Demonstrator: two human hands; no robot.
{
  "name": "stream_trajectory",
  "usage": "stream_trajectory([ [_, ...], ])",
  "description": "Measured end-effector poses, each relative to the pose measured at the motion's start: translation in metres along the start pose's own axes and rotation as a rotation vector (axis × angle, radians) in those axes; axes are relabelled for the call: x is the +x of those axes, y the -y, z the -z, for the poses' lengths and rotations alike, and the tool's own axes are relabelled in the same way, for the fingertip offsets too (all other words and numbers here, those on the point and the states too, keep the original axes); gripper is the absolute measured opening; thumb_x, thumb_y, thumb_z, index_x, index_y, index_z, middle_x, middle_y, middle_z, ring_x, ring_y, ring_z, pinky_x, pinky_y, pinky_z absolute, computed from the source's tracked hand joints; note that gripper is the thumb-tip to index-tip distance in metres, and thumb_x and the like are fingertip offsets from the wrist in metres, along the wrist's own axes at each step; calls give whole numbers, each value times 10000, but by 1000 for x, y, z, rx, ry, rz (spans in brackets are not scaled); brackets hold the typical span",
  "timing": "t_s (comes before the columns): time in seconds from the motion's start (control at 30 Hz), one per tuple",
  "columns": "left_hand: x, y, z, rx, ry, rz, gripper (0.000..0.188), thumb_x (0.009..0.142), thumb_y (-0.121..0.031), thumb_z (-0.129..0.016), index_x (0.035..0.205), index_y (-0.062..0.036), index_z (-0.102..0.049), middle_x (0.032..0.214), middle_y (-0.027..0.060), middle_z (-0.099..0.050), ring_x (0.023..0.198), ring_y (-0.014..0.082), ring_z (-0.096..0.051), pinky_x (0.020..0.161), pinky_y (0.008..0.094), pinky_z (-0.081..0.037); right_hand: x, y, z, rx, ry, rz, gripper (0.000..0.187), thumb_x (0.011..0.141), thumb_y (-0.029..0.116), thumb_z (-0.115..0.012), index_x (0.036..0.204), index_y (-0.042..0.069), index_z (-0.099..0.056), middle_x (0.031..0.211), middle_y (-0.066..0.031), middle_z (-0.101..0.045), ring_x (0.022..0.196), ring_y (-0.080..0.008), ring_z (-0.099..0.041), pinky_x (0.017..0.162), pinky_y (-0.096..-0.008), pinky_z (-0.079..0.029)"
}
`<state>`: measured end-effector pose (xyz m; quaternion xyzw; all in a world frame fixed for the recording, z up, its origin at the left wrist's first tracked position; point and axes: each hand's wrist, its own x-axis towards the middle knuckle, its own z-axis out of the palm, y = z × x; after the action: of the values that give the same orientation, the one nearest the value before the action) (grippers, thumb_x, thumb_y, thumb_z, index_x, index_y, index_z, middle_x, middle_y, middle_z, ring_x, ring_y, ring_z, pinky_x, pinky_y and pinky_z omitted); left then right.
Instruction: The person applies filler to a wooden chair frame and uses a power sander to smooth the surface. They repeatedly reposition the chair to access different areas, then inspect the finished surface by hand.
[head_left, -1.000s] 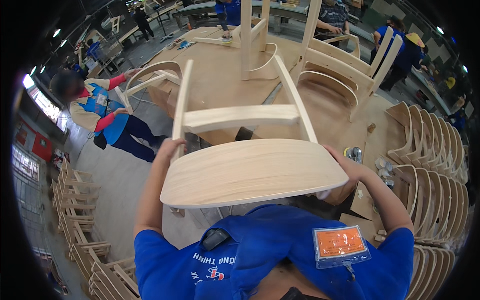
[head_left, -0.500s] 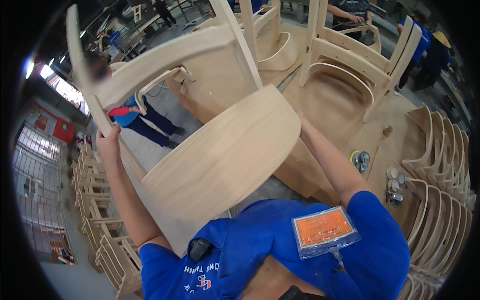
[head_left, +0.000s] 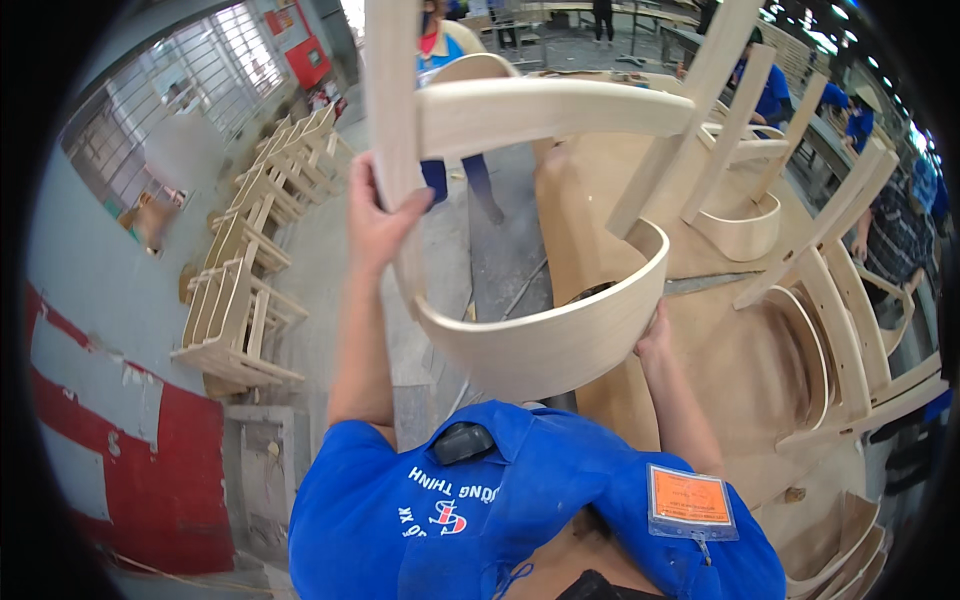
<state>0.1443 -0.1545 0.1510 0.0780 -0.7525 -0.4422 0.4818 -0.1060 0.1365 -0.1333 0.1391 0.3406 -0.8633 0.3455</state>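
I hold up a pale wooden chair frame in front of my chest. Its curved backrest panel [head_left: 545,350] is nearest me, with the top edge showing as a bow. A wide cross rail [head_left: 555,107] joins the two posts farther out. My left hand [head_left: 378,222] is wrapped round the left post [head_left: 393,110], thumb on the inner side. At the right end of the curved panel, my right hand [head_left: 653,335] grips the frame from outside and below; most of its fingers are hidden behind the panel. The right post [head_left: 690,110] slants up and away.
A table covered in brown board [head_left: 590,185] lies ahead and right, carrying another chair frame [head_left: 840,330] and curved panels [head_left: 840,560]. Chair frames stand in a row [head_left: 245,290] along the left. A person [head_left: 455,45] stands beyond my frame; others work at far right.
The chair frame has tipped, so its curved panel now shows its upper edge instead of its broad face. My view has swung left, bringing the wall and the row of frames closer in.
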Motion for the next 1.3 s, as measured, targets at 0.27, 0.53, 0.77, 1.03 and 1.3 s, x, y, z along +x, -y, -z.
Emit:
stream_trajectory([
  [0.27, 108, 47, 6, -105, 200, 34, 558, 869, -319, -594, 1249, 64, -452, 1200, 185, -564, 1116, 239, -542, 1006, 381, -374, 70, -7, 17, 168, -175, -96, 733, 886, 606, -474, 1396, 87, -378, 1440, -120, -394, 1307, -334, -375, 1080, -558, -262],
  [0.53, 244, 159, -87, -322, 95, 56, 488, 839, -198, -629, 1227, 48, -464, 900, 99, -563, 750, 148, -540, 642, 244, -433, 217, 46, 1, 39, -159, -79, 720, 885, 634, -444, 1406, 140, -387, 1448, -99, -390, 1339, -286, -346, 1086, -515, -271],
  [0.77, 378, 224, -241, -408, -58, 63, 288, 835, -73, -677, 1084, 11, -557, 910, 61, -604, 790, 129, -581, 704, 242, -472, 324, 171, -48, -844, -252, 45, 875, 844, 619, -531, 1447, 45, -262, 1476, -184, -304, 1349, -327, -316, 1029, -480, -352],
  [1.03, 447, 273, -512, -102, -126, -278, 570, 666, -245, -850, 1069, 70, -597, 983, 118, -649, 858, 199, -622, 765, 312, -492, 206, 168, 32, -899, -326, 12, 639, 864, 507, -593, 1338, 110, -433, 1148, -79, -561, 970, -172, -542, 717, -310, -476],
  [1.3, 437, 405, -653, -247, -295, -166, 643, 601, -340, -877, 1008, 81, -610, 943, 217, -652, 834, 316, -638, 778, 398, -510, -27, 101, 143, -516, -976, -10, 445, 905, 418, -565, 1243, 133, -511, 1104, -42, -583, 954, -164, -573, 766, -328, -485],
])
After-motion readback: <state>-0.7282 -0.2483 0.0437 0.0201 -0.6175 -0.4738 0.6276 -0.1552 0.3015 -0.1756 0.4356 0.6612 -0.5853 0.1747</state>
